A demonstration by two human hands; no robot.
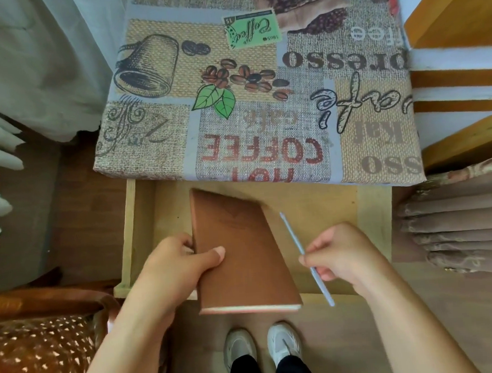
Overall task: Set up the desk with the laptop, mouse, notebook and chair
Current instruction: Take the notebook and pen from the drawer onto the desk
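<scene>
A brown notebook is held above the open wooden drawer under the desk. My left hand grips its left edge, thumb on the cover. Pinched in the fingers of my right hand is a thin light-blue pen, which slants from upper left to lower right beside the notebook. The desk is covered with a coffee-print cloth and fills the upper middle. No laptop or mouse is in view.
An upholstered chair with a spotted orange seat stands at the lower left. White curtains hang at the left, wooden shelves and a folded brownish curtain at the right. My two white shoes stand on the wood floor below the drawer.
</scene>
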